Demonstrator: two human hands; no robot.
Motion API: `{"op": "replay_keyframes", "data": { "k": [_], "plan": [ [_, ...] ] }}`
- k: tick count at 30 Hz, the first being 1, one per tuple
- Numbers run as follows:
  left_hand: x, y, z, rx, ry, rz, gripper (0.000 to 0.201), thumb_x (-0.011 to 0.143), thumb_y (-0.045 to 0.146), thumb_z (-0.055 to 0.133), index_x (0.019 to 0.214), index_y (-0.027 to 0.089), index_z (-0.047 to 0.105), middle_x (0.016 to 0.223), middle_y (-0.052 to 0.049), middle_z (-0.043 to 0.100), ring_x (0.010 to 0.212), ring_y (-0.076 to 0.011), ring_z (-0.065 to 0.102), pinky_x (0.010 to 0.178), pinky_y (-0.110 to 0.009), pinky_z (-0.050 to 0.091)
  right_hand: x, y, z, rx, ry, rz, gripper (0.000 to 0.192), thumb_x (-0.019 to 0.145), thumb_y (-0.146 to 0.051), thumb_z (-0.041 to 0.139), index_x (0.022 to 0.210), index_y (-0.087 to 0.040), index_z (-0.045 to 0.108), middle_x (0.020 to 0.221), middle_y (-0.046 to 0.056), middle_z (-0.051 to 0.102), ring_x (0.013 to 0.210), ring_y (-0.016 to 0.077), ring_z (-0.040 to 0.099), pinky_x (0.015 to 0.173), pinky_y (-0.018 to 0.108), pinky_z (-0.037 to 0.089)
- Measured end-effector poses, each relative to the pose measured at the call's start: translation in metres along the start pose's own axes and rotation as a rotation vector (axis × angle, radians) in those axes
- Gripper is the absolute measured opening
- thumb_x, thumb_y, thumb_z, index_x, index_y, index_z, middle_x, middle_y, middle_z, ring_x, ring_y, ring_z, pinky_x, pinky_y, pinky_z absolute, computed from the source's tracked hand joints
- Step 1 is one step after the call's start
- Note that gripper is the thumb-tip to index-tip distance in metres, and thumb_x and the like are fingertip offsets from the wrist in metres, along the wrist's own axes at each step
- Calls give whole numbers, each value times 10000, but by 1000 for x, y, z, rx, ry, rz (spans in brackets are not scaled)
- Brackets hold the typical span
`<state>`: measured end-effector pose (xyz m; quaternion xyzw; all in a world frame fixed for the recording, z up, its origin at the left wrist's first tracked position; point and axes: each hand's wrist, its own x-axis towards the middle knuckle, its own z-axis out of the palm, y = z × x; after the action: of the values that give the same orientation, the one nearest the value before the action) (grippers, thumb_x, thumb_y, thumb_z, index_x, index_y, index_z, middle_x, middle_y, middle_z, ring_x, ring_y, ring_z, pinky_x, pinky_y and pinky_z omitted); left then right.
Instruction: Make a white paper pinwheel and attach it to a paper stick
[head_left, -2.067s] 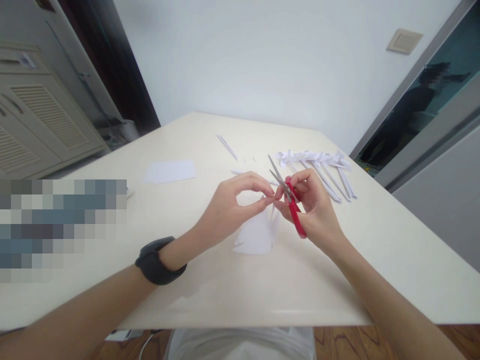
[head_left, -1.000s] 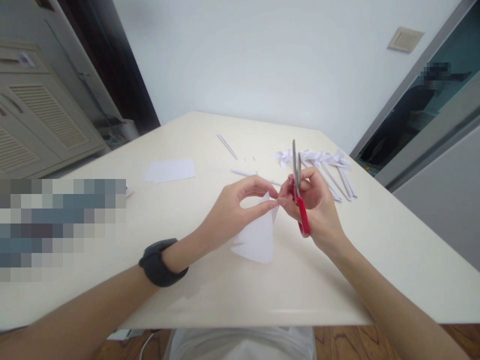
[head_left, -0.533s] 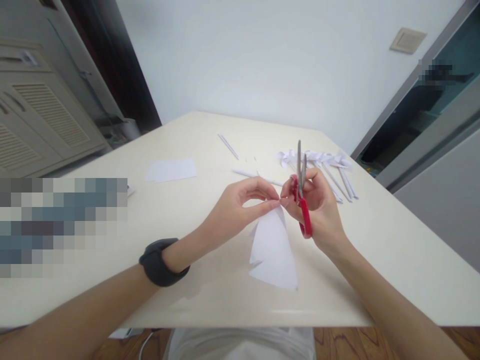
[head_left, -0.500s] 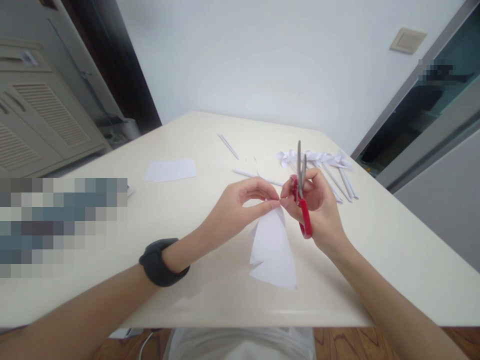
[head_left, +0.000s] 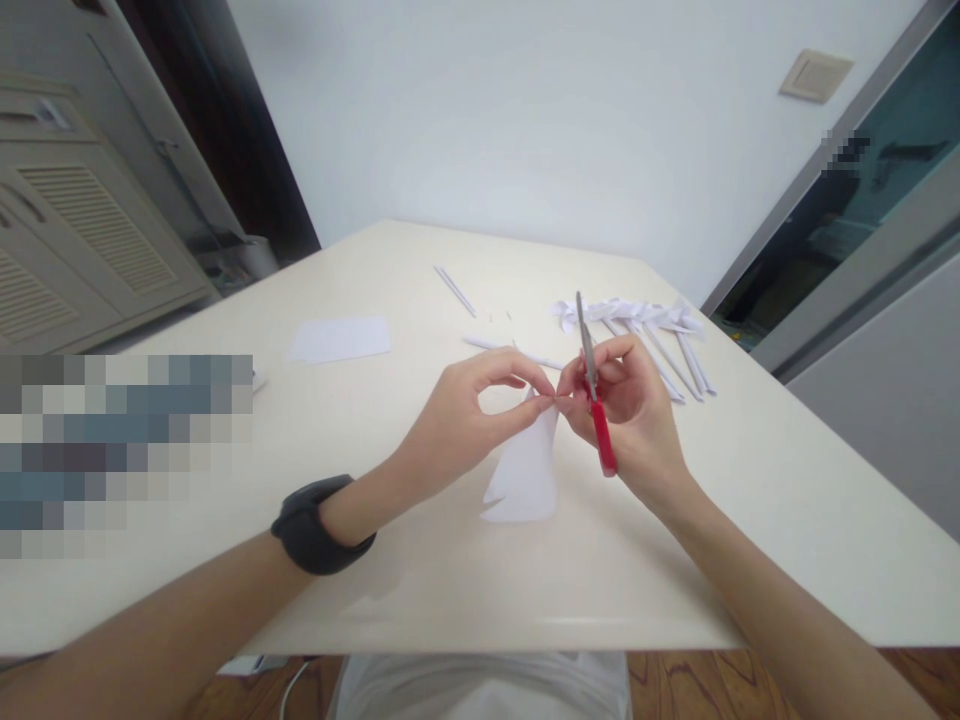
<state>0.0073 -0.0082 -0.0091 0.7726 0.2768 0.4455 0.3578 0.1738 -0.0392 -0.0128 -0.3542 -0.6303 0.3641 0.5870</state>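
Observation:
A white sheet of paper (head_left: 529,470), with a slit cut into its lower left edge, hangs from my fingertips above the table. My left hand (head_left: 480,410) pinches its top between thumb and forefinger. Right beside it, the thumb and forefinger of my right hand (head_left: 630,410) meet at the same top edge, and red-handled scissors (head_left: 603,435) are also held in that hand, blades pointing up and away. The blades look nearly closed. Exactly how the paper is gripped at the fingertips is hidden.
Several white paper pinwheels (head_left: 637,315) with rolled sticks lie at the back right of the table (head_left: 420,610). A rolled paper stick (head_left: 487,343) rests behind my hands, thin paper rolls (head_left: 454,290) farther back. Flat white paper (head_left: 341,338) lies to the left.
The paper has turned and swung slightly left, its lower edge now higher. The scissors have rotated in my right hand, their blades tipping left and looking closer together. Both hands stay pinched together.

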Motion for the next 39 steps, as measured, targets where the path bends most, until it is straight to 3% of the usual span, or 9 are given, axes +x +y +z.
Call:
{"op": "replay_keyframes", "data": {
  "k": [5, 8, 13, 19, 24, 39],
  "plan": [
    [-1, 0, 0, 9, 7, 11, 60, 838, 175, 576, 848, 170, 635, 900, -29, 642, 886, -148, 591, 844, -288, 447, 2, 0, -4, -47, -30, 36, 366, 716, -157, 701, 872, -262, 387, 802, -35, 522, 700, 127, 497, 637, 275, 412],
    [0, 0, -1, -12, 47, 8, 61, 843, 203, 576, 824, 173, 626, 883, -30, 633, 882, -149, 585, 849, -286, 447, 5, -1, -11, -188, -3, 50, 320, 743, -179, 669, 880, -260, 391, 803, -31, 501, 707, 130, 476, 638, 275, 407],
    [1, 0, -3, -52, 120, 5, 53, 835, 206, 584, 815, 181, 626, 886, -34, 628, 894, -158, 580, 872, -299, 447, 8, 0, -21, -573, 17, -93, 396, 680, -155, 687, 921, -251, 387, 883, -13, 489, 722, 136, 456, 663, 285, 408],
    [1, 0, -5, -102, 170, 11, 44, 808, 162, 595, 803, 186, 631, 885, -37, 632, 883, -165, 583, 864, -307, 454, 6, 1, -20, -810, -45, -219, 387, 649, -128, 637, 938, -233, 402, 921, 31, 527, 813, 184, 502, 672, 314, 422],
    [1, -1, -6, -77, 201, -3, 63, 777, 137, 601, 791, 192, 630, 872, -33, 641, 866, -172, 586, 852, -312, 453, 7, 2, -21, -899, -40, -219, 380, 620, -53, 574, 914, -234, 416, 907, 33, 549, 804, 189, 526, 631, 302, 427],
    [1, -2, -8, -4, 199, 17, 87, 784, 117, 573, 796, 186, 625, 880, -33, 629, 871, -172, 574, 846, -309, 432, 9, -1, -27, -1021, -25, -276, 288, 686, -117, 570, 907, -233, 425, 887, 39, 557, 787, 187, 555, 619, 302, 463]
  ]
}}
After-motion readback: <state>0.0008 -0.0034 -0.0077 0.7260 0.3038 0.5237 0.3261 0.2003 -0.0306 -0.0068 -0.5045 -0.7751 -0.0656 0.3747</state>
